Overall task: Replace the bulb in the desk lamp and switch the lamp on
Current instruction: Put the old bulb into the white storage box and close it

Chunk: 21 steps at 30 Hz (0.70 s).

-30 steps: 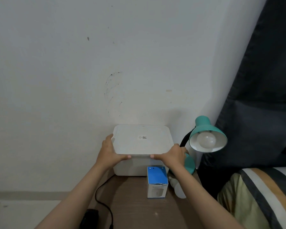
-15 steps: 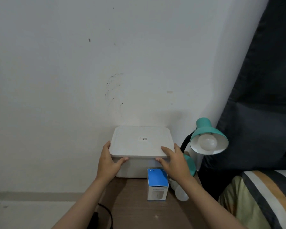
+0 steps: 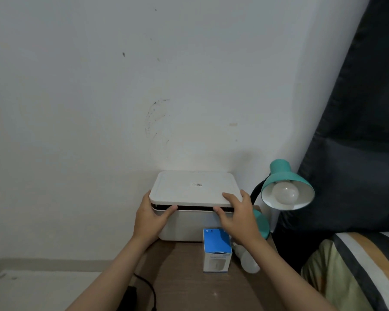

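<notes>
A teal desk lamp (image 3: 286,176) stands at the right of the wooden table, its shade facing me with a white bulb (image 3: 285,192) screwed in. A loose white bulb (image 3: 248,261) lies on the table beside a blue and white bulb carton (image 3: 216,250). A white storage box (image 3: 189,225) sits against the wall. My left hand (image 3: 152,217) grips the left front corner of its white lid (image 3: 193,187) and my right hand (image 3: 238,212) grips the right front corner. The lid is raised a little, with a dark gap under its front edge.
A black cable (image 3: 148,288) runs over the table's (image 3: 184,281) left front part. Dark curtains (image 3: 357,131) hang at the right, above striped bedding (image 3: 357,272). The white wall stands directly behind the box.
The lid, which sat closed on the box, has been lifted slightly at the front by both hands. My right hand has shifted further onto the lid's top.
</notes>
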Available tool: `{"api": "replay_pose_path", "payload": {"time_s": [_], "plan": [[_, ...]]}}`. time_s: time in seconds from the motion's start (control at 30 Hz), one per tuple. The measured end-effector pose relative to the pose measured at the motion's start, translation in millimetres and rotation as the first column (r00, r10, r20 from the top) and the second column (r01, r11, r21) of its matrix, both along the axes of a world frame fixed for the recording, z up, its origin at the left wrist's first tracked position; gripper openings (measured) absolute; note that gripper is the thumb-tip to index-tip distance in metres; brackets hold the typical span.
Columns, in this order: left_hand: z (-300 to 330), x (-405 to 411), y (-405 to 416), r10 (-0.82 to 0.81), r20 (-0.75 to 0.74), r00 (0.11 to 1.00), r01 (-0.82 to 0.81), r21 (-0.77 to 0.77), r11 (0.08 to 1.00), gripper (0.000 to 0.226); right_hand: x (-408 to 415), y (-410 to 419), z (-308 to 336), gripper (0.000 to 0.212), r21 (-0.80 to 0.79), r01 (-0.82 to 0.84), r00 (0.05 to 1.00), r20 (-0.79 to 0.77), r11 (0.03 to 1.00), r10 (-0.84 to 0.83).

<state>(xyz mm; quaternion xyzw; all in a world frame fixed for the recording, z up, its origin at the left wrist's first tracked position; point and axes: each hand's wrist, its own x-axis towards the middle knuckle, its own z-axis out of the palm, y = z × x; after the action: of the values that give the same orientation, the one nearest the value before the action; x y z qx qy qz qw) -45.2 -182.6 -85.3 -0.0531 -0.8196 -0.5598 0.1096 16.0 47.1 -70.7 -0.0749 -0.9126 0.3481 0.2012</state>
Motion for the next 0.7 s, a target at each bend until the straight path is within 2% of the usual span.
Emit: {"api": "replay_pose_path", "payload": {"time_s": [0.2, 0.37, 0.53, 0.7], "plan": [[26, -2, 5, -0.025, -0.001, 1.000, 0.025, 0.021, 0.999, 0.054, -11, 4, 17, 0.060, -0.134, 0.021, 1.000, 0.011, 0.991, -0.020], [41, -2, 4, -0.025, 0.015, 1.000, 0.025, 0.015, 1.000, 0.073, -12, 6, 32, 0.063, -0.133, 0.017, 1.000, 0.004, 0.991, -0.016], [59, 17, -1, -0.046, -0.044, 0.998, 0.048, 0.033, 0.998, 0.072, 5, 4, 48, 0.060, -0.124, -0.012, 0.992, -0.126, 0.992, -0.004], [65, 83, -14, -0.004, -0.100, 0.995, 0.005, 0.013, 1.000, 0.078, 69, 4, 39, 0.059, -0.110, -0.055, 0.973, -0.230, 0.992, 0.029]]}}
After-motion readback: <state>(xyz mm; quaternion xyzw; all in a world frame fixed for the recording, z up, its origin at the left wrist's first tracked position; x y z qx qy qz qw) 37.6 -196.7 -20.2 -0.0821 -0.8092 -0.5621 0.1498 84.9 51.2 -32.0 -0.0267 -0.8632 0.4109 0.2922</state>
